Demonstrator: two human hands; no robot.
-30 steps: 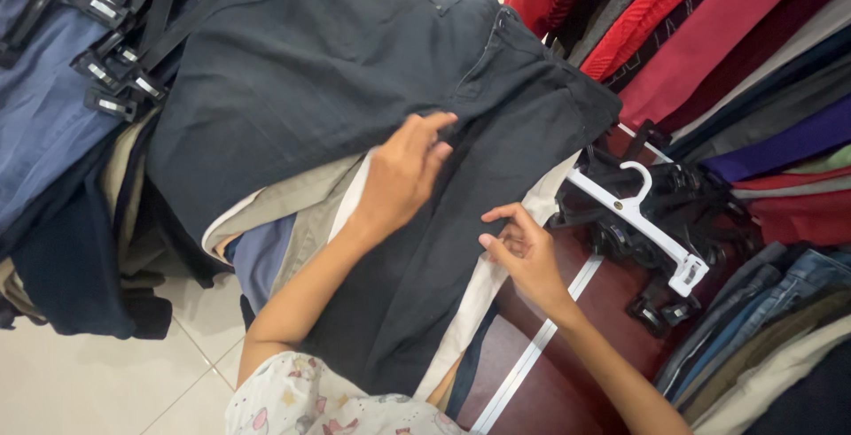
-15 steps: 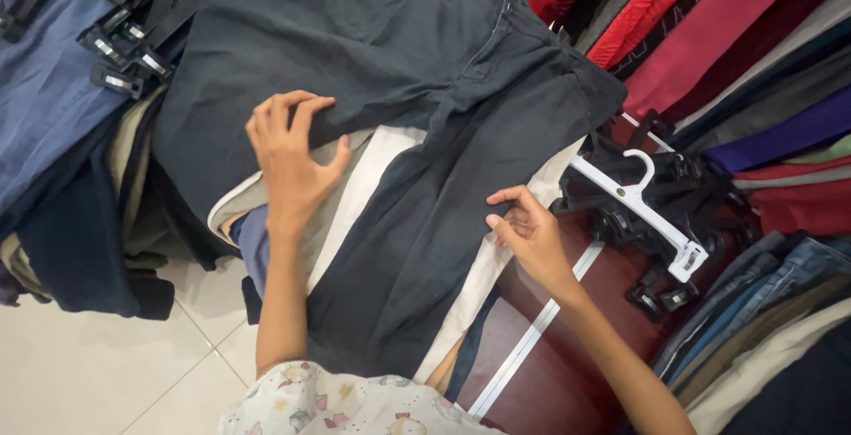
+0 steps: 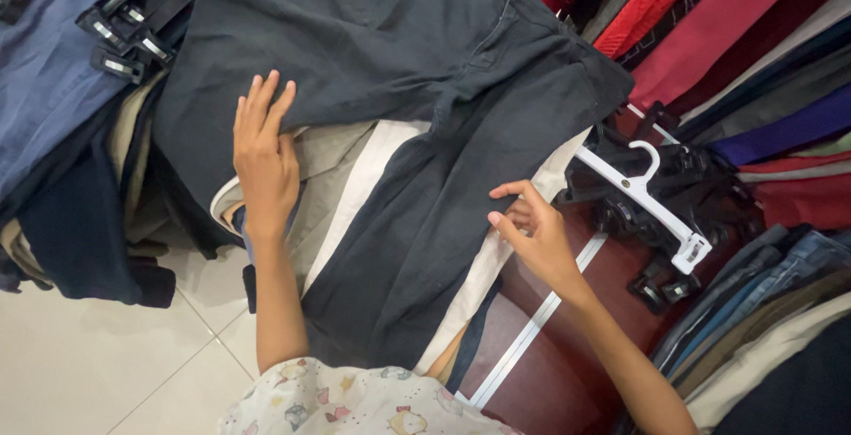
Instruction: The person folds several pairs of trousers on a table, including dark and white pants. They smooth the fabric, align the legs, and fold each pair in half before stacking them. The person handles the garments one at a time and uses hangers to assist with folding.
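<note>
A pair of dark charcoal trousers (image 3: 425, 116) lies spread across a stack of folded clothes. My left hand (image 3: 263, 156) rests flat, fingers apart, on the edge of the trousers' left leg where it meets a beige garment (image 3: 332, 165). My right hand (image 3: 532, 236) pinches the outer edge of the right leg, next to a white cloth (image 3: 483, 280) beneath it. A maroon surface with a white stripe (image 3: 532, 346) lies under my right forearm.
A white clip hanger (image 3: 643, 196) lies on a heap of black hangers (image 3: 700, 196) at the right. Red, maroon and purple clothes (image 3: 709, 36) hang at upper right, jeans (image 3: 762, 284) at lower right. Blue garments with black clip hangers (image 3: 115, 36) fill the left. Tiled floor (image 3: 97, 355) shows below.
My left hand slid from the trousers' middle out to the left leg's edge. My right hand stayed at the right leg's edge. The view shifted slightly.
</note>
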